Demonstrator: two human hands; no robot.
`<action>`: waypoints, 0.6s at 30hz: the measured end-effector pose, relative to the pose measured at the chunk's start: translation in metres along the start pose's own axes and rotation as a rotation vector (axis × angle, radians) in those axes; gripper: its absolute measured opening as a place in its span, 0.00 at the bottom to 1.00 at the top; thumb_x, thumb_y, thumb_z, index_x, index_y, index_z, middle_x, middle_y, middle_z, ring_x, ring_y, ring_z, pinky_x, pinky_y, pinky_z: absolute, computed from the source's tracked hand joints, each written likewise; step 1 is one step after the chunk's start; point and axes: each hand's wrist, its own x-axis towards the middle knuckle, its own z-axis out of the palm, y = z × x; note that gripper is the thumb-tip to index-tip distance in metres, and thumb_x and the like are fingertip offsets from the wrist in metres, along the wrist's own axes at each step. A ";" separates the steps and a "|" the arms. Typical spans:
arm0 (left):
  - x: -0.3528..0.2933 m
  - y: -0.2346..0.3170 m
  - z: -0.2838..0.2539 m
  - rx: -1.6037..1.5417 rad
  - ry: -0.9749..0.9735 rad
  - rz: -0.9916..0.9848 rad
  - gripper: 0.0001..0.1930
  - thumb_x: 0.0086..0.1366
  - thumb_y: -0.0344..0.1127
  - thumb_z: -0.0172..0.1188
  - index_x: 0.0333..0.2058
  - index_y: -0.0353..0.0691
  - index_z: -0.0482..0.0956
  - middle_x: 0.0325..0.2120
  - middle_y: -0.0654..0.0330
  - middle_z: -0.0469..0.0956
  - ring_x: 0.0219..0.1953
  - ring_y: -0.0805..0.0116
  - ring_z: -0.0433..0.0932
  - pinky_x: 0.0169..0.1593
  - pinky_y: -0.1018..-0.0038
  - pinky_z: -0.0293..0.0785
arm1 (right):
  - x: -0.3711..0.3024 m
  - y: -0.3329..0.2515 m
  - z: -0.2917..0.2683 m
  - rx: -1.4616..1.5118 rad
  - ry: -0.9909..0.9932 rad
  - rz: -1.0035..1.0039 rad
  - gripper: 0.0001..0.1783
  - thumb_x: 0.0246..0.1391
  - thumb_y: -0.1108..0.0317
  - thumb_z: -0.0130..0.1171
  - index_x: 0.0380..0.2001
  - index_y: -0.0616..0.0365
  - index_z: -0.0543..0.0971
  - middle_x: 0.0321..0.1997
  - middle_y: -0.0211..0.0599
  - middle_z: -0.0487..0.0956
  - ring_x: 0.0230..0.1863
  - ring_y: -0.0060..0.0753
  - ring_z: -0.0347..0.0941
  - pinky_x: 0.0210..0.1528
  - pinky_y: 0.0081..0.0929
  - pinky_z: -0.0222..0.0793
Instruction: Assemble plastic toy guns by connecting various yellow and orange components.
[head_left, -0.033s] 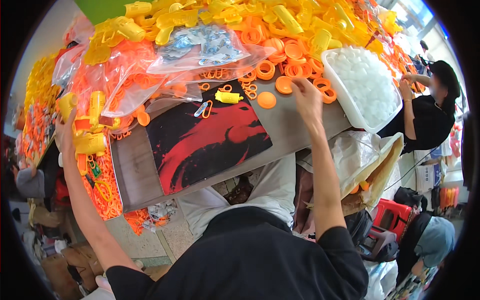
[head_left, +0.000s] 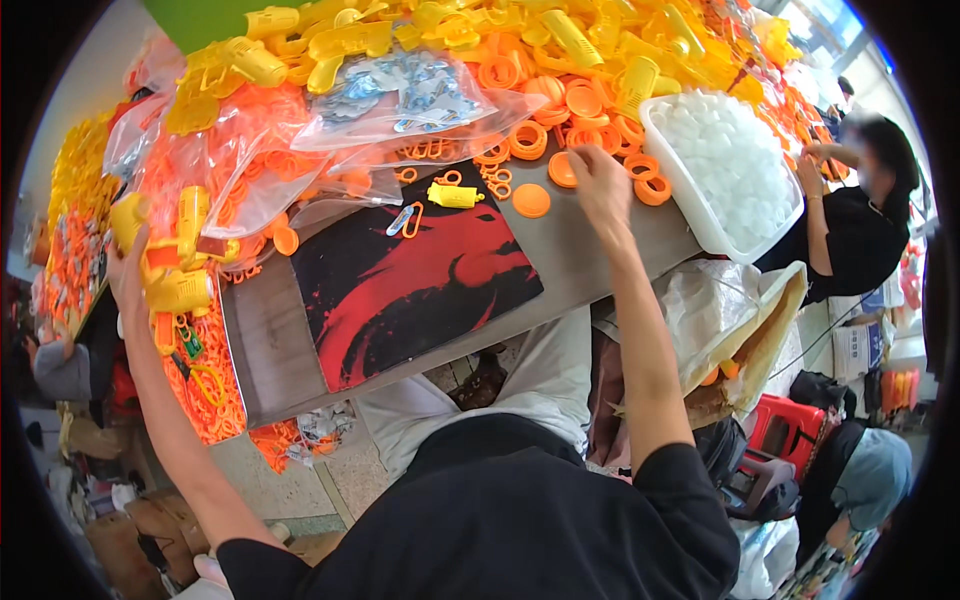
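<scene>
My left hand (head_left: 130,262) is at the left end of the table, its fingers closed round a yellow plastic part (head_left: 127,220); some of the fingers are hidden. Beside it lie more yellow cylinder-shaped parts (head_left: 182,291). My right hand (head_left: 603,187) reaches to the far right side of the table, fingertips bent together at the edge of a round orange cap (head_left: 562,171). Another orange cap (head_left: 531,201) lies flat just left of it. On the black and red mat (head_left: 420,290) rest a small yellow cylinder (head_left: 455,195), an orange clip (head_left: 412,220) and a blue-white tag.
Yellow parts (head_left: 350,40) and orange rings (head_left: 528,140) heap along the back, with clear plastic bags (head_left: 270,150). A white tub (head_left: 745,245) of whitish pieces stands at right. A box (head_left: 228,400) of orange pieces is at left. Another person (head_left: 860,210) works at far right.
My right hand has shifted slightly left and its fingers now lie over the orange cap's edge. My left hand stays almost in place at the yellow part.
</scene>
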 end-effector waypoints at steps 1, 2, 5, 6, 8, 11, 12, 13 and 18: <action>-0.008 0.014 -0.002 -0.066 -0.018 0.011 0.32 0.66 0.39 0.65 0.64 0.33 0.67 0.59 0.57 0.73 0.59 0.67 0.71 0.63 0.71 0.64 | 0.015 -0.010 0.010 -0.249 0.042 -0.032 0.20 0.60 0.51 0.58 0.40 0.57 0.83 0.37 0.45 0.84 0.39 0.44 0.81 0.42 0.40 0.74; -0.013 0.018 0.009 -0.015 0.016 0.161 0.31 0.66 0.35 0.64 0.64 0.32 0.66 0.62 0.57 0.70 0.61 0.66 0.70 0.64 0.71 0.64 | 0.029 -0.004 0.021 -0.395 0.015 -0.070 0.21 0.59 0.49 0.56 0.34 0.57 0.83 0.33 0.45 0.83 0.38 0.48 0.80 0.40 0.43 0.73; -0.046 -0.018 -0.079 -0.189 -0.223 0.103 0.33 0.68 0.39 0.62 0.67 0.35 0.62 0.65 0.50 0.65 0.63 0.58 0.68 0.65 0.63 0.67 | 0.052 -0.009 0.100 -0.622 0.097 -0.231 0.09 0.49 0.60 0.59 0.25 0.51 0.84 0.30 0.39 0.83 0.37 0.35 0.81 0.34 0.43 0.72; -0.075 0.021 -0.033 -0.535 -0.113 0.004 0.35 0.65 0.35 0.65 0.67 0.35 0.61 0.65 0.49 0.65 0.61 0.57 0.71 0.63 0.62 0.70 | 0.051 0.001 0.108 -0.561 0.244 -0.149 0.08 0.46 0.63 0.59 0.28 0.51 0.83 0.34 0.38 0.83 0.39 0.37 0.79 0.41 0.44 0.71; -0.130 0.030 -0.042 0.174 0.045 0.085 0.38 0.64 0.32 0.66 0.68 0.34 0.56 0.64 0.51 0.64 0.62 0.59 0.70 0.64 0.65 0.69 | 0.042 -0.029 0.111 -0.360 0.323 -0.271 0.11 0.48 0.68 0.57 0.36 0.55 0.79 0.41 0.40 0.80 0.45 0.43 0.77 0.52 0.42 0.63; -0.168 0.065 0.010 -0.070 -0.086 -0.067 0.35 0.66 0.31 0.64 0.68 0.34 0.56 0.64 0.52 0.64 0.61 0.60 0.70 0.63 0.66 0.69 | 0.049 -0.011 0.086 -0.276 0.320 -0.393 0.10 0.48 0.72 0.57 0.37 0.57 0.77 0.39 0.41 0.80 0.45 0.45 0.76 0.50 0.42 0.64; -0.165 0.064 0.033 -0.221 -0.106 -0.172 0.34 0.67 0.30 0.63 0.67 0.34 0.57 0.64 0.53 0.64 0.61 0.60 0.70 0.63 0.65 0.69 | 0.052 -0.001 0.071 -0.257 0.345 -0.448 0.10 0.48 0.73 0.58 0.37 0.57 0.77 0.39 0.40 0.80 0.45 0.45 0.76 0.50 0.42 0.65; -0.168 0.056 0.037 -0.219 -0.099 -0.179 0.34 0.67 0.30 0.63 0.67 0.34 0.57 0.64 0.53 0.64 0.61 0.60 0.70 0.63 0.65 0.69 | 0.040 -0.009 0.057 -0.228 0.356 -0.500 0.11 0.47 0.73 0.58 0.38 0.55 0.77 0.39 0.38 0.80 0.44 0.44 0.76 0.50 0.43 0.65; -0.182 0.053 0.062 -0.249 -0.301 -0.188 0.30 0.66 0.34 0.65 0.63 0.34 0.65 0.56 0.55 0.72 0.56 0.62 0.74 0.60 0.66 0.71 | -0.042 -0.049 0.054 -0.286 -0.177 -0.979 0.07 0.45 0.69 0.60 0.31 0.50 0.79 0.37 0.33 0.77 0.45 0.38 0.74 0.51 0.37 0.66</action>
